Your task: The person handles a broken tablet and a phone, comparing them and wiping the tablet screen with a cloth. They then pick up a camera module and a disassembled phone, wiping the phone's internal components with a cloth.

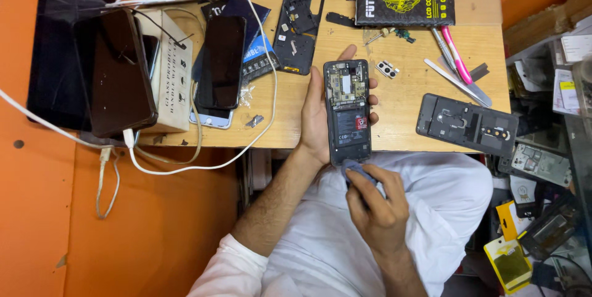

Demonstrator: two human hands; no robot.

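Head view, looking straight down over the seated person's lap and the wooden counter [431,96]. The left hand [317,121] is wrapped around an opened phone [348,112] with its back cover off, fingers showing along the far edge and thumb side along the near edge, so that the exposed battery and circuit board face upward toward the eye; the phone is held just over the counter's near edge, above the lap, and does not rest on the wood. The right hand [376,201] is closed around a small blue cloth [357,170], pinched at the fingertips and pressed against the bottom end of the phone, a grip that suits wiping or dabbing that end. On the counter, well apart to the right, lies a dark rear cover [465,124], inside face up. Just above the phone sits a small camera-lens piece [387,69], and a second black frame [298,30] lies to the upper left. A black box with yellow print [404,2] stands at the far edge, with tweezers and a pink tool [456,56] beside it, within reach. At the left, two dark-screened phones [221,62] rest on a pale carton [172,75] among white cables [203,161], clear of the working spot.
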